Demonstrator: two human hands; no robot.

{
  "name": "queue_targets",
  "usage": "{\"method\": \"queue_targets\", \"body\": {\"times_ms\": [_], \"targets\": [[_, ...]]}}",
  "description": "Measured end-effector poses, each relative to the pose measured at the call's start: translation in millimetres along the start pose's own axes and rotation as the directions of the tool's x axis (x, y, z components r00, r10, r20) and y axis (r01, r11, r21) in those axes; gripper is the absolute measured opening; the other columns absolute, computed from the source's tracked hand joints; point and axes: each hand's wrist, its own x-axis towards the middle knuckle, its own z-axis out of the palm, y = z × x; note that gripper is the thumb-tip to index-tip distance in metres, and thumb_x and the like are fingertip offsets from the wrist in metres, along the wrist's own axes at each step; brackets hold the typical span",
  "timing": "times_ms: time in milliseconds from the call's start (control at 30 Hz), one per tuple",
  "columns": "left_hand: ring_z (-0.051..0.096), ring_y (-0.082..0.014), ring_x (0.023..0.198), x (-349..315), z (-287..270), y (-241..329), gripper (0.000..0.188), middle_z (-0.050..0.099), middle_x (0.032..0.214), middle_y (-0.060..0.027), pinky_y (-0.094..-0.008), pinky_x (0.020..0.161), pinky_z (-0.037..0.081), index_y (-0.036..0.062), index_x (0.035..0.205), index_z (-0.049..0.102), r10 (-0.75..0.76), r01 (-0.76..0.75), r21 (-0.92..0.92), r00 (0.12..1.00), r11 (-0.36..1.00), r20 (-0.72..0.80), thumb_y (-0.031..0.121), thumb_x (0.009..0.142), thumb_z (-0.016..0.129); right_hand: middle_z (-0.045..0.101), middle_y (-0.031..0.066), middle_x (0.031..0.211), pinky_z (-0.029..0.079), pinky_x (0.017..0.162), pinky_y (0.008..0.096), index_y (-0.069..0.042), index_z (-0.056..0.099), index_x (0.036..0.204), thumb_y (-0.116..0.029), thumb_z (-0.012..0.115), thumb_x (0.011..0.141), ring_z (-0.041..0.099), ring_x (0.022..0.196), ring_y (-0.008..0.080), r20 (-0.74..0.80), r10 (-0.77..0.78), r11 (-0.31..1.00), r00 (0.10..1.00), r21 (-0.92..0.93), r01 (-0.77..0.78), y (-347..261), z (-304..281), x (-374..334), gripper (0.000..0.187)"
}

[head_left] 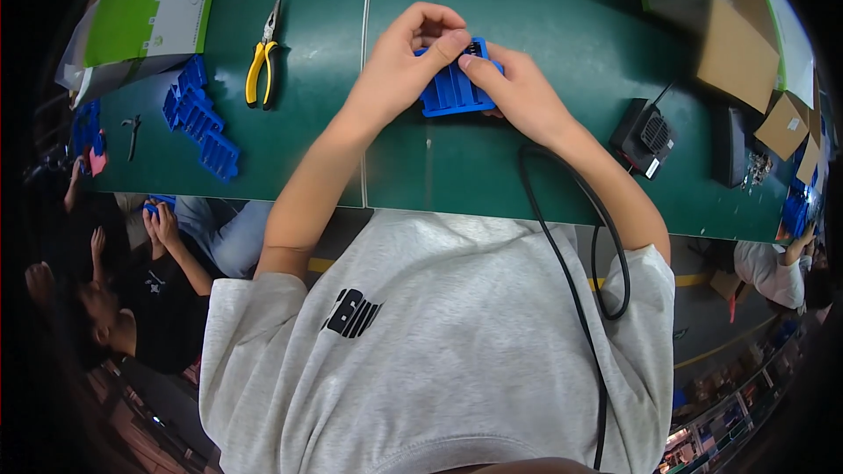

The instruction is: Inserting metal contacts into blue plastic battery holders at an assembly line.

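Over the green table, a blue plastic slotted tray [457,92] is held between my two hands, its compartments facing up. My left hand [420,48] reaches over its far left side, fingers curled and thumb pressed near the far edge. My right hand [518,88] grips the tray's right side, with its thumb lying across the top beside the left thumb. Small dark parts [474,47] show in the tray's far right slot, close to both thumbs. What the left fingertips pinch, if anything, is hidden.
Long-nose pliers [262,61] with yellow-black handles lie left, near several joined blue trays [200,118]. A green-white box [171,9] stands far left. At right are a black radio-like device [645,136] and cardboard boxes [738,53]. A black cable [575,167] loops by my right arm. Other people sit alongside.
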Motion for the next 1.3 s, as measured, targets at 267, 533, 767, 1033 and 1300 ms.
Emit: {"method": "queue_targets", "body": {"times_ms": [267, 533, 767, 1033, 1300], "targets": [[0.059, -0.0116, 0.086, -4, -6, 2, 0.024, 0.062, 0.094, -0.0036, -0.0251, 0.076, 0.047, 0.0029, 0.100, 0.062, 0.018, -0.020, 0.052, 0.999, 0.998, 0.040, 0.022, 0.088, 0.067, 0.058, 0.0008, 0.088, 0.044, 0.074, 0.0229, 0.000, 0.058, 0.110, -0.029, 0.045, 0.098, 0.053, 0.081, 0.0072, -0.102, -0.256, 0.967, 0.961, -0.017, 0.256, 14, -4, 4, 0.034], [0.060, -0.0124, 0.086, -9, 1, 3, 0.021, 0.062, 0.091, -0.0040, -0.0246, 0.073, 0.048, 0.0022, 0.097, 0.063, 0.160, -0.160, 0.002, 0.987, 0.987, -0.005, 0.018, 0.085, 0.070, 0.058, 0.0024, 0.091, 0.042, 0.079, 0.0238, 0.000, 0.057, 0.104, -0.027, 0.043, 0.097, 0.051, 0.086, 0.0089, -0.110, -0.279, 0.960, 0.954, -0.006, 0.280, 15, -6, 2, 0.031], [0.059, -0.0136, 0.081, -11, 1, -3, 0.017, 0.061, 0.090, -0.0062, -0.0256, 0.071, 0.047, 0.0004, 0.093, 0.064, 0.312, -0.308, 0.107, 0.950, 0.945, -0.023, 0.014, 0.085, 0.070, 0.054, 0.0035, 0.074, 0.042, 0.062, 0.0268, 0.001, 0.058, 0.091, -0.024, 0.049, 0.095, 0.048, 0.069, 0.0099, -0.194, -0.355, 0.935, 0.915, -0.057, 0.351, 11, -2, 1, 0.028], [0.058, -0.0135, 0.081, -10, 0, -3, 0.014, 0.060, 0.091, -0.0062, -0.0253, 0.071, 0.047, -0.0001, 0.092, 0.065, 0.400, -0.392, 0.157, 0.916, 0.907, -0.028, 0.011, 0.084, 0.069, 0.054, 0.0015, 0.076, 0.042, 0.066, 0.0252, 0.001, 0.058, 0.092, -0.027, 0.048, 0.096, 0.048, 0.073, 0.0082, -0.203, -0.326, 0.945, 0.923, -0.056, 0.322, 13, -1, 3, 0.031], [0.056, -0.0112, 0.083, -6, -6, -3, 0.020, 0.059, 0.092, -0.0046, -0.0230, 0.074, 0.046, 0.0001, 0.109, 0.057, 0.258, -0.261, 0.017, 0.941, 0.965, -0.218, 0.015, 0.095, 0.056, 0.058, 0.0233, 0.114, 0.040, 0.101, 0.0446, 0.003, 0.056, 0.093, -0.033, 0.036, 0.093, 0.056, 0.108, 0.0346, -0.055, 0.023, 0.537, 0.998, 0.843, 0.034, -4, -13, 11, 0.041]]}}
